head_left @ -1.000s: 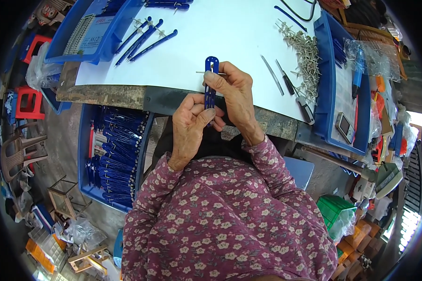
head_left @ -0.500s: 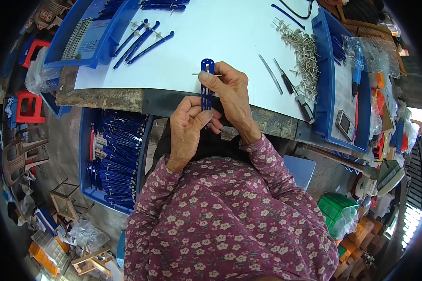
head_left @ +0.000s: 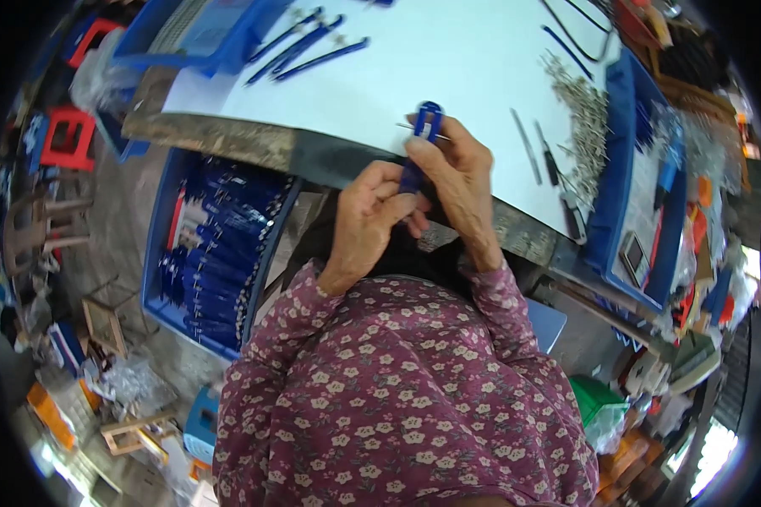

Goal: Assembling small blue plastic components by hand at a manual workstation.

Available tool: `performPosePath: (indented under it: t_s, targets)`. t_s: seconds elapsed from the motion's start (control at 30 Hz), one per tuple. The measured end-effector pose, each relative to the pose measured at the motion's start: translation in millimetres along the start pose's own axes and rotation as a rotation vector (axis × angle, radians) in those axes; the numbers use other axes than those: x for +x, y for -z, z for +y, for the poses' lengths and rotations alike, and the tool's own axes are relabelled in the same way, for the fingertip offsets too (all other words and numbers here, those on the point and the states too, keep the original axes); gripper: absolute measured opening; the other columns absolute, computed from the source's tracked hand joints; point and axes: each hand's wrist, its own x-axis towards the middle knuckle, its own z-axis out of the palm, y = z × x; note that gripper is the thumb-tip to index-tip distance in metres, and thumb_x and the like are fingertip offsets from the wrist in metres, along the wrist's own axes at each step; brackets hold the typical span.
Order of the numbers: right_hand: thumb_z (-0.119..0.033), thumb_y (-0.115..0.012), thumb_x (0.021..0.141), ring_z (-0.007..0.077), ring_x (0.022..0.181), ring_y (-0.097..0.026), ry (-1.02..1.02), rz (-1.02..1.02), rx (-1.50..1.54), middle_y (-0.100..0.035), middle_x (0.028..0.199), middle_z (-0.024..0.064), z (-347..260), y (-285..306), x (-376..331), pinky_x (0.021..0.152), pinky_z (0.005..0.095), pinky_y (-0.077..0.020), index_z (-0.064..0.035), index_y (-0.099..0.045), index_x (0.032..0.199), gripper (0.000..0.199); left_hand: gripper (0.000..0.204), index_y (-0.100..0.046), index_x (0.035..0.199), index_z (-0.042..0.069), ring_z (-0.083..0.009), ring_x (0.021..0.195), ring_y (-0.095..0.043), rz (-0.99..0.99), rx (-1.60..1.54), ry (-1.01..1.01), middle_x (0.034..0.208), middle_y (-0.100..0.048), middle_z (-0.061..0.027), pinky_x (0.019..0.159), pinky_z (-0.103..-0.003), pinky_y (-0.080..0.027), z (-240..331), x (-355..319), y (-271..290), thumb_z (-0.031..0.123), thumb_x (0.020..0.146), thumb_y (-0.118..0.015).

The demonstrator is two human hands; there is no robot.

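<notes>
Between my hands, at the table's front edge, is a narrow blue slotted strip (head_left: 429,120) with a rounded top end, and a thin metal pin (head_left: 405,126) crosses it near that end. My left hand (head_left: 365,221) pinches the strip's lower part between thumb and fingers. Higher up, my right hand (head_left: 463,186) grips it with the thumb on the near face, close to the pin. My fingers cover much of the lower strip, and the picture is slightly blurred. Several similar blue strips (head_left: 317,49) with pale fittings lie on the white tabletop (head_left: 457,51) beyond.
A pile of small metal parts (head_left: 588,122) lies right, beside a thin metal rod (head_left: 527,148), a screwdriver (head_left: 550,162) and a dark-handled tool (head_left: 574,220). Blue trays (head_left: 615,182) flank the tabletop. Left below stands a blue crate (head_left: 152,275) full of blue strips, near red stools (head_left: 66,135).
The view has shifted and turned, so the table sits differently in it. Both hands still hold the blue strip, whose top now leans slightly right in the picture.
</notes>
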Motion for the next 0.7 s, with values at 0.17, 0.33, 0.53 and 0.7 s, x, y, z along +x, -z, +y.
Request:
performPosePath:
  t_s: [0.17, 0.33, 0.53, 0.7]
  targets:
    - [-0.019, -0.063, 0.084, 0.005, 0.065, -0.048, 0.016, -0.064, 0.036, -0.055, 0.074, 0.0002, -7, -3, -6, 0.056, 0.0201, -0.0397, 0.0019, -0.055, 0.108, 0.032, 0.016, -0.048, 0.099, -0.004, -0.0142, 0.062, -0.059, -0.067, 0.096, 0.023, 0.079, -0.061, -0.012, 0.054, -0.023, -0.047, 13, -6, 12, 0.004, 0.087, -0.051]
    - [-0.019, -0.057, 0.088, 0.0057, 0.064, -0.046, 0.075, -0.091, 0.051, -0.058, 0.078, 0.0031, -5, 2, -4, 0.057, 0.0199, -0.0386, 0.0035, -0.055, 0.112, 0.032, 0.018, -0.049, 0.101, -0.006, -0.0166, 0.06, -0.059, -0.036, 0.112, 0.055, 0.079, -0.061, -0.0141, 0.053, -0.025, -0.048, 45, 0, 27, 0.002, 0.085, -0.05]
    - [-0.003, -0.059, 0.081, 0.0126, 0.066, -0.052, 0.439, 0.043, -0.463, -0.056, 0.085, 0.0075, -22, 9, 1, 0.058, 0.0243, -0.044, 0.0006, -0.055, 0.11, 0.029, 0.019, -0.051, 0.099, -0.005, -0.0124, 0.056, -0.057, -0.093, 0.27, 0.017, 0.074, -0.061, -0.0119, 0.048, -0.021, -0.045, 74, 31, 36, 0.008, 0.085, -0.053]
    - [0.012, -0.056, 0.063, 0.0256, 0.084, -0.054, 0.82, -0.055, -1.092, -0.053, 0.103, 0.0122, -50, 9, 26, 0.062, 0.0314, -0.0472, -0.003, -0.057, 0.105, 0.045, 0.02, -0.052, 0.096, -0.005, -0.0121, 0.053, -0.057, -0.259, 0.347, 0.111, 0.071, -0.061, -0.0114, 0.046, -0.02, -0.043, 84, 56, 34, 0.009, 0.083, -0.055]
